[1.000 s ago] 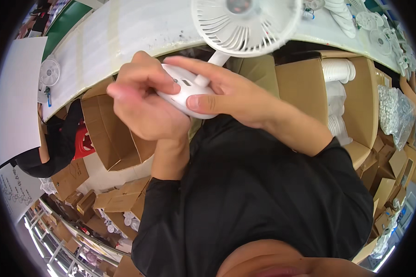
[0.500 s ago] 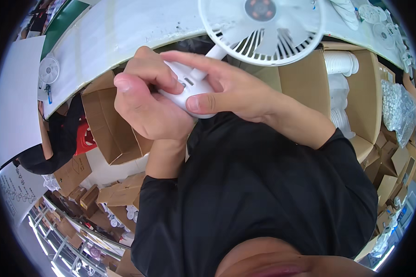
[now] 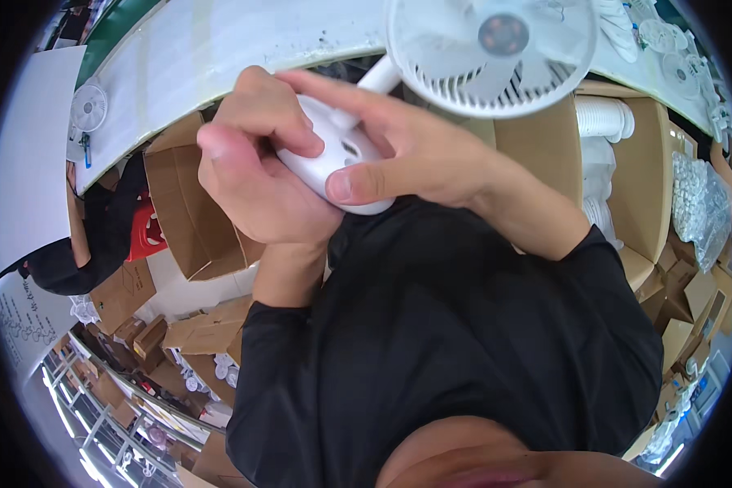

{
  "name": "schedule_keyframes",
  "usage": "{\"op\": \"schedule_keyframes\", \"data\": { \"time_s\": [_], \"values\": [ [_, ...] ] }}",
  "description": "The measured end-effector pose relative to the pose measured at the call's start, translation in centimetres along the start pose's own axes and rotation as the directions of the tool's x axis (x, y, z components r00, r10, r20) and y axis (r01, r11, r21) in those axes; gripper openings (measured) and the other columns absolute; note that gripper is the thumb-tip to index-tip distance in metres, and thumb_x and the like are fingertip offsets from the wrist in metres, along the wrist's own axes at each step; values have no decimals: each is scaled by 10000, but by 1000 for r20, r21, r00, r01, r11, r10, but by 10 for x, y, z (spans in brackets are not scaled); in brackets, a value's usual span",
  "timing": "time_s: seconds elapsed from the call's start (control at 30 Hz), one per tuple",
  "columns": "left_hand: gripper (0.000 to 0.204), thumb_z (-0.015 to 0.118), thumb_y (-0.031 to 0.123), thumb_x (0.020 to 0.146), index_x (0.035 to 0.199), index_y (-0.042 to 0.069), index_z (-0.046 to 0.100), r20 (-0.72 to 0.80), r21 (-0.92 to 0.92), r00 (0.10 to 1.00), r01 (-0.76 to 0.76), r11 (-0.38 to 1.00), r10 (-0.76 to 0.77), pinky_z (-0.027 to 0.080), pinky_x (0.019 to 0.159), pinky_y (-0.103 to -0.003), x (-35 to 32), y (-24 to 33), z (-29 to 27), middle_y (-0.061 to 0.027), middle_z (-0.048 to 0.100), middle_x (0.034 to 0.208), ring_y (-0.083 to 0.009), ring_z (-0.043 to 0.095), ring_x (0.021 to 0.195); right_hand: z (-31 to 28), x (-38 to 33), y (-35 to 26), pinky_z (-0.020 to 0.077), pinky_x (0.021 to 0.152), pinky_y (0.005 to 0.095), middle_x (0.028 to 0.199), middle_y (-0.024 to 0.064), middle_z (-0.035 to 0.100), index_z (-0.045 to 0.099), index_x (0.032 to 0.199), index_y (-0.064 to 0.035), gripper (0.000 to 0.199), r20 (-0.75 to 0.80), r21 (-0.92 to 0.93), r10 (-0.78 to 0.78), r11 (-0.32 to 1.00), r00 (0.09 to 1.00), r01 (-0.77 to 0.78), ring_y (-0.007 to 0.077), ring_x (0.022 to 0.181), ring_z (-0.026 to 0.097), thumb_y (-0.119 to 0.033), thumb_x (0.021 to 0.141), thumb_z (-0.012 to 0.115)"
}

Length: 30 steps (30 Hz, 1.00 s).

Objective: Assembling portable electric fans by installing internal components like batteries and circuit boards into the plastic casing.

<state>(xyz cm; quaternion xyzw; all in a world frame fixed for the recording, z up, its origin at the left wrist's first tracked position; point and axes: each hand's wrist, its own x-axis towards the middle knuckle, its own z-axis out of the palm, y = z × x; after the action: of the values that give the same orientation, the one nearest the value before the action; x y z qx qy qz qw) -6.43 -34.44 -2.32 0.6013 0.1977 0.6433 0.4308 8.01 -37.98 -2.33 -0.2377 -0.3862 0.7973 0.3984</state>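
1. Cardboard cartons crowd the floor below my hands, and a long white workbench [image 3: 220, 57] runs past my knuckles.
2. My left hand [image 3: 260, 175] is curled shut around the near side of the white fan base [image 3: 325, 159], fingers bent over its top.
3. My right hand [image 3: 407, 142] clamps the same base from the other side, thumb pressed flat on its lower edge, fingers laid across the top.
4. The white desk fan [image 3: 496, 49] runs away from both hands: its stem rises up and to my right from the base, and the round grille sits just beyond my right fingertips, so my right hand is nearer the head.
5. An open brown box [image 3: 191, 203] lies left of my left hand; another carton with white fan parts [image 3: 602, 154] sits beyond my right wrist.
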Motion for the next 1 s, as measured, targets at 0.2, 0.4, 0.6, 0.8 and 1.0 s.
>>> {"op": "schedule_keyframes", "data": {
  "time_s": [0.2, 0.4, 0.6, 0.8, 1.0],
  "values": [
    [596, 187, 499, 1058, 885, 68, 561, -115, -225, 993, -15, 974, -11, 349, 646, -274, 3, 6, 11, -31, 542, 642, -132, 415, 626, -7, 2, 2, 240, 1166, 386, 1582, 195, 246, 131, 1576, -27, 1110, 132, -391, -211, 887, 969, 247, 311, 1435, 289, -265, 736, 816],
    [625, 165, 546, 1046, 955, 59, 546, -21, -237, 999, 37, 971, -43, 359, 647, -272, 5, 6, 9, -31, 544, 639, -132, 415, 614, -13, 3, 2, 241, 1168, 414, 1616, 201, 166, 84, 1582, -33, 1170, 250, -487, -315, 777, 916, 400, 320, 1451, 272, -300, 720, 829],
    [654, 150, 583, 1036, 1034, 47, 526, -15, -203, 993, -116, 972, 116, 368, 634, -259, 3, 9, 17, -31, 547, 637, -128, 430, 611, -21, 7, -20, 224, 1174, 436, 1628, 227, 92, 53, 1584, -37, 1193, 405, -551, -307, 670, 861, 498, 341, 1456, 262, -353, 730, 824],
    [611, 199, 563, 1047, 1078, 38, 511, -278, -130, 952, 96, 987, -129, 370, 602, -255, 20, 16, 39, -35, 554, 648, -126, 443, 618, -30, 15, -11, 208, 1179, 434, 1621, 265, 63, 52, 1582, -30, 1216, 485, -662, -516, 311, 706, 682, 365, 1458, 259, -445, 737, 822],
    [265, 425, 237, 982, 788, 73, 501, -117, -214, 986, 92, 973, -119, 365, 657, -240, 13, 6, 19, -35, 513, 651, -126, 407, 624, -8, 5, -12, 225, 1170, 490, 1595, 319, -46, 162, 1566, -44, 1032, 372, -627, -379, 570, 847, 531, 458, 1479, 127, -382, 781, 741]
  ]
}}
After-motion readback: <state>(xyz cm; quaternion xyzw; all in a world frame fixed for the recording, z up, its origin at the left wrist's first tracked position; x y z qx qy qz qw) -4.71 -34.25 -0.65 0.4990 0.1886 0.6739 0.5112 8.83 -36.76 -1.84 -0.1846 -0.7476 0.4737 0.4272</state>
